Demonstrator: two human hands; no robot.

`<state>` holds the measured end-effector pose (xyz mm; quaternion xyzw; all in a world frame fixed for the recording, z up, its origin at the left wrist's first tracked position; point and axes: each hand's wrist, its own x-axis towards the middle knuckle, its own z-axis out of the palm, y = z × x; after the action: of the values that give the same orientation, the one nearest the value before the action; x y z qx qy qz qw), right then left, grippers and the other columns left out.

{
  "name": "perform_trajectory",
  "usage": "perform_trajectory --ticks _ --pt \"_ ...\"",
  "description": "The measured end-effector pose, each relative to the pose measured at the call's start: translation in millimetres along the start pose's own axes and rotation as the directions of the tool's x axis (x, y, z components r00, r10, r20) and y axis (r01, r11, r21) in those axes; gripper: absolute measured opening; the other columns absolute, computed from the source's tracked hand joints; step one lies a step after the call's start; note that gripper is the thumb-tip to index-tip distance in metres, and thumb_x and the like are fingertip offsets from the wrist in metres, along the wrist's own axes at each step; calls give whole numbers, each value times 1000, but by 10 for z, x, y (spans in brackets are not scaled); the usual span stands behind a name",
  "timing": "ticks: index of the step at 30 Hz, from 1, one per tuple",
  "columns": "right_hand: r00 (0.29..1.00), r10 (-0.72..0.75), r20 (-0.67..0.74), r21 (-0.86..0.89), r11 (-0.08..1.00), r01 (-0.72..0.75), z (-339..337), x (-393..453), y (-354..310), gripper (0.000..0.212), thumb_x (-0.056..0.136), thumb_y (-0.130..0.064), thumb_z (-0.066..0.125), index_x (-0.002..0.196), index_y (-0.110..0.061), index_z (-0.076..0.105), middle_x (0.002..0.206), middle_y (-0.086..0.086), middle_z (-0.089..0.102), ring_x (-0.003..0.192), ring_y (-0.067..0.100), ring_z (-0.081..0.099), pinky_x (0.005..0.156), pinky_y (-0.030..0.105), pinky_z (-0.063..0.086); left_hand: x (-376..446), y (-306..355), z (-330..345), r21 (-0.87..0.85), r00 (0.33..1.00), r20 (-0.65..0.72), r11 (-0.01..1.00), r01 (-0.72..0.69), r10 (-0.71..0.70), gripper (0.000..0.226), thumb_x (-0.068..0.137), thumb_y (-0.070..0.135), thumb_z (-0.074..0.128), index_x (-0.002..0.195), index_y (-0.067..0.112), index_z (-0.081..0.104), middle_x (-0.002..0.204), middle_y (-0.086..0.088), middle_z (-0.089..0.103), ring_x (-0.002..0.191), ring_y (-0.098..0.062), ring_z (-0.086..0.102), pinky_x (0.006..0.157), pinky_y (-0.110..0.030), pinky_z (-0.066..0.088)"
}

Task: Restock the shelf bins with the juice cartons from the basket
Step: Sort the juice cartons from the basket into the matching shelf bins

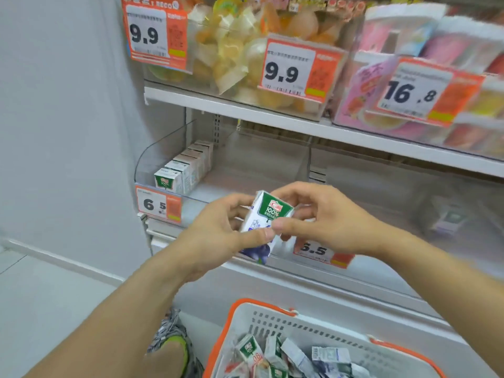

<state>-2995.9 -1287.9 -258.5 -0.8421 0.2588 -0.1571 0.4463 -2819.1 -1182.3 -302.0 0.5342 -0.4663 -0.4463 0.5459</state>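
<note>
Juice carton (268, 214), a boxy glossy one, pinched between left hand (218, 236) and right hand (324, 216); slotted plastic basket (300, 323) holds more cartons (jumbled), clear shelf bin (163, 159) holds a row.

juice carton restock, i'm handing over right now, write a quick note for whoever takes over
Left hand and right hand: both grip one white, green-topped juice carton with blue fruit print, held in front of the shelf, not yet binned.
Clear plastic shelf bin: one row of matching small cartons along its left side; the rest looks bare.
White basket with orange rim: many cartons still inside.
Done: one row. Left: place the held carton, then empty the basket.
</note>
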Motion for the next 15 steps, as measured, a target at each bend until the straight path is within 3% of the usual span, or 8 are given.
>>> perform_trajectory --ticks 3,7,9,12,15 --pt "985 60 -161 128 991 -39 -287 -559 225 38 83 -7 76 119 -11 63 109 13 69 83 41 71 69 49 61 99 36 573 75 991 121 995 -72 63 46 76 7 82 117 15 63 104 -14 69 83 -34 72 65 -41 61" --pt "929 108 -355 210 977 -33 -599 -1341 557 40 82 -4 77 117 -10 60 109 9 67 76 36 73 73 45 61 199 58 1367 93 951 273 980 -174 143 51 72 11 84 118 20 65 98 -7 69 86 -33 71 64 -46 62" --pt "879 92 -469 201 980 5 -731 -1680 690 38 81 -3 78 114 -14 62 107 4 68 78 35 73 77 47 61 288 51 1684 92 904 369 960 -265 214 57 72 20 87 124 24 63 106 -3 70 96 -26 69 72 -45 62" --pt "752 23 -659 104 993 61 -991 -2084 852 39 82 0 76 111 -24 63 110 2 68 85 30 73 79 50 60 494 -33 2073 268 874 397 876 -400 278 82 62 52 87 134 36 53 121 10 64 118 -5 58 97 -32 50" --pt "559 -62 -827 -48 998 41 -1354 -2373 995 39 84 1 74 112 -22 60 113 6 68 98 24 71 84 44 59 688 -203 2373 513 872 353 709 -484 340 72 66 55 81 129 35 53 119 13 58 115 -1 52 98 -24 42"
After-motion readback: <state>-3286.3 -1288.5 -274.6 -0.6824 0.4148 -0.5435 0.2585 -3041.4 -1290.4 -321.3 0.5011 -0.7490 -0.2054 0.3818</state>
